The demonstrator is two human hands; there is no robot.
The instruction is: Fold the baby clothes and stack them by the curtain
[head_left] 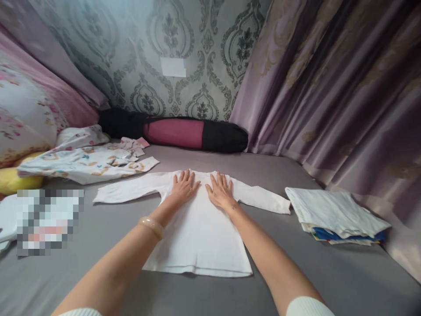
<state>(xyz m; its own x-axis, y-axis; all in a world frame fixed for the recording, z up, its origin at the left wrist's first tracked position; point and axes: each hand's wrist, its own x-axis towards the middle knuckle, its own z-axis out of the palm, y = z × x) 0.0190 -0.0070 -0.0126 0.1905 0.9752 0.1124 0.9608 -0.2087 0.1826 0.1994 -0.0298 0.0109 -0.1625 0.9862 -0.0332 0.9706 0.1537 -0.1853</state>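
A white long-sleeved shirt (200,237) lies spread flat on the grey bed sheet (108,237), its collar away from me and its hem towards me. Both sleeves stretch out to the sides. My left hand (184,186) rests flat on the left shoulder area, fingers spread. On the right shoulder area my right hand (220,191) lies flat in the same way, its fingers apart. Neither hand grips the cloth. The collar shows between and just beyond the fingertips. A pale bangle (151,227) circles my left forearm.
Folded clothes (338,213) are stacked at the right. Patterned children's clothing (88,160) lies crumpled at the left, beside a yellow object (19,177) and a floral pillow (23,114). A black and maroon long bag (174,131) lies along the wall. Curtains (312,79) hang at the right.
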